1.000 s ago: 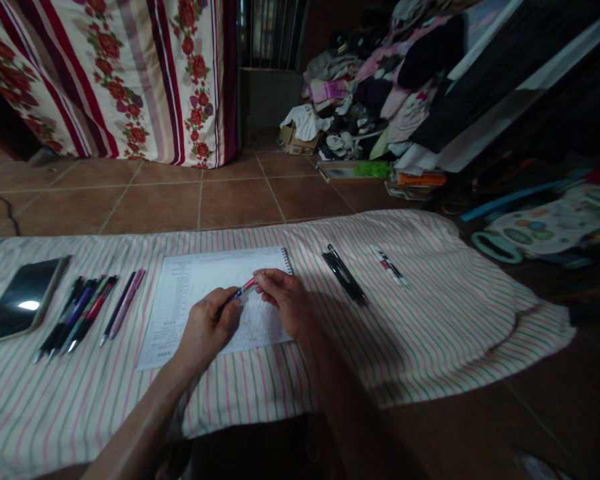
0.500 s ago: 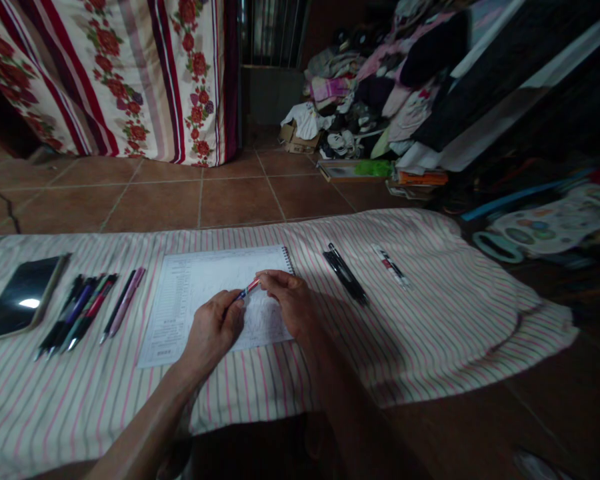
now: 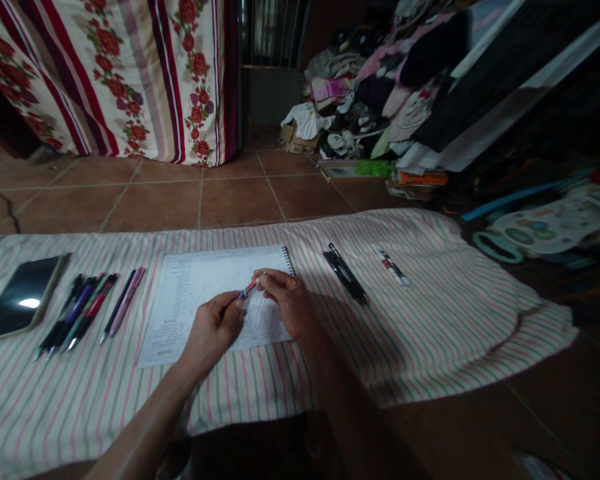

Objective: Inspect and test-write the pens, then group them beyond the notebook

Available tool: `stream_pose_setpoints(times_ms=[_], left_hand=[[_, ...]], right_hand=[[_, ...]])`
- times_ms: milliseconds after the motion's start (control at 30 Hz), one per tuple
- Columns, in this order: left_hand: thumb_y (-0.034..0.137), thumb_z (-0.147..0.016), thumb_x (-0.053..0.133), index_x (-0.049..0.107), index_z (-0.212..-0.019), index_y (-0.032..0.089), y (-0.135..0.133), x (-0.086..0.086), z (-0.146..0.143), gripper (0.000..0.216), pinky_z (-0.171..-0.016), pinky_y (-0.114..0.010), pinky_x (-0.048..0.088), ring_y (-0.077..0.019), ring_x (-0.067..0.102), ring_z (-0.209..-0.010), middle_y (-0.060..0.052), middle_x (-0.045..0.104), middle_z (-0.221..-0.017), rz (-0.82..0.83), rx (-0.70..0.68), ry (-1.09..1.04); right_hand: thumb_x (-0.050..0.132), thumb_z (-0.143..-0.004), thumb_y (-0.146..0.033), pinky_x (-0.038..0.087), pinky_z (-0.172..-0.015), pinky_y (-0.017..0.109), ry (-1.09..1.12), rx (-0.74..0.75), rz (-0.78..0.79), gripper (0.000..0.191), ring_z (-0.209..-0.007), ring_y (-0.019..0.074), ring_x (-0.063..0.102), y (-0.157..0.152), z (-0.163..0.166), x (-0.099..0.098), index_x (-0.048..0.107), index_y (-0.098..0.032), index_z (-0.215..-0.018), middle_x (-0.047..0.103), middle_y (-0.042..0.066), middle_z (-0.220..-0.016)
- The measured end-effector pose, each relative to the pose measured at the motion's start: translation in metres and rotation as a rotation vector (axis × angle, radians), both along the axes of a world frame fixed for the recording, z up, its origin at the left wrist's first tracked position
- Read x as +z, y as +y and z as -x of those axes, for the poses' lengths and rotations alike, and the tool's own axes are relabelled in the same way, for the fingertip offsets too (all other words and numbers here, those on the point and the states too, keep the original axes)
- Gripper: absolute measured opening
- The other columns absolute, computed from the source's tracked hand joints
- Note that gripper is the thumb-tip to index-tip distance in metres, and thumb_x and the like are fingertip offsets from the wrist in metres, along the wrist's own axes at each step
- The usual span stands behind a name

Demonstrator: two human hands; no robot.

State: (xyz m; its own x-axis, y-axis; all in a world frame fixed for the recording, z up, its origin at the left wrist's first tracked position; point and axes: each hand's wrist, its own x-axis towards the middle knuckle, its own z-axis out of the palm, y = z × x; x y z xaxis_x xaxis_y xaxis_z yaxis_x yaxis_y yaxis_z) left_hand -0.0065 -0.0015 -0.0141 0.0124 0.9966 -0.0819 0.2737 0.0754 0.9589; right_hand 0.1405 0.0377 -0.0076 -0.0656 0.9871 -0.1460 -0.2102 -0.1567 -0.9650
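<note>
- A slim red-and-blue pen (image 3: 251, 287) is hanging above a white, spiral-bound paper notebook (image 3: 225, 265), bridging both hands.
- The left hand (image 3: 214, 325) is gripping its blue end between thumb and curled fingers; the right hand (image 3: 289, 298) is pinching near its red end.
- The step in hand seems to be two-handed handling of this pen; the next move is probably calling for a steady pinch at each end.
- Small print is running down the notebook's left margin, too blurred for reading; no brand is showing legibly.

Only illegibly small print on the notebook (image 3: 215, 272).
</note>
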Motion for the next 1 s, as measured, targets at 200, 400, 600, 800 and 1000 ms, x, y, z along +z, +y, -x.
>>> stream_pose_setpoints(times_ms=[200,400,600,800,1000], left_hand=[[0.032,-0.08,0.053,0.068,-0.095,0.018,0.0,0.001,0.001,0.026,-0.064,-0.027,0.043,-0.0176,0.058,-0.068,-0.004,0.067,-0.077,-0.144,0.02,0.131],[0.032,-0.081,0.052,0.069,-0.092,0.019,-0.002,0.002,-0.001,0.024,-0.06,-0.026,0.041,-0.0177,0.058,-0.067,-0.004,0.066,-0.072,-0.184,-0.001,0.223],[0.038,-0.081,0.051,0.066,-0.096,0.015,-0.002,-0.003,-0.004,0.031,-0.046,-0.023,0.034,-0.0112,0.046,-0.047,0.0,0.059,-0.059,0.021,-0.02,0.003],[0.039,-0.082,0.051,0.064,-0.095,0.015,-0.002,-0.001,-0.002,0.031,-0.047,-0.022,0.035,-0.0102,0.046,-0.047,0.001,0.058,-0.058,-0.002,-0.013,0.017],[0.032,-0.083,0.048,0.066,-0.094,0.015,-0.002,0.004,-0.001,0.027,-0.063,-0.027,0.044,-0.0166,0.059,-0.066,-0.005,0.068,-0.075,-0.18,0.02,0.249]], right_hand=[[0.073,-0.062,-0.043,0.047,-0.066,0.025,0.131,-0.012,0.118,0.028,-0.072,0.0119,0.059,-0.001,0.002,-0.001,0.072,-0.022,-0.081,0.068,0.002,-0.081],[0.075,-0.056,-0.039,0.044,-0.063,0.026,0.086,-0.09,0.195,0.025,-0.067,0.0123,0.058,0.001,0.003,-0.002,0.071,-0.02,-0.072,0.068,0.002,-0.073],[0.065,-0.07,-0.038,0.04,-0.065,0.026,-0.005,-0.025,0.065,0.022,-0.076,0.0142,0.059,-0.001,0.001,-0.006,0.071,-0.023,-0.084,0.071,0.002,-0.087],[0.063,-0.073,-0.041,0.041,-0.066,0.025,0.073,0.056,0.09,0.028,-0.084,0.0143,0.06,-0.005,0.001,0.004,0.068,-0.027,-0.097,0.068,0.002,-0.104],[0.073,-0.062,-0.042,0.043,-0.062,0.024,0.138,0.007,0.154,0.029,-0.073,0.0132,0.062,-0.004,0.004,0.004,0.065,-0.021,-0.08,0.069,0.001,-0.081]])
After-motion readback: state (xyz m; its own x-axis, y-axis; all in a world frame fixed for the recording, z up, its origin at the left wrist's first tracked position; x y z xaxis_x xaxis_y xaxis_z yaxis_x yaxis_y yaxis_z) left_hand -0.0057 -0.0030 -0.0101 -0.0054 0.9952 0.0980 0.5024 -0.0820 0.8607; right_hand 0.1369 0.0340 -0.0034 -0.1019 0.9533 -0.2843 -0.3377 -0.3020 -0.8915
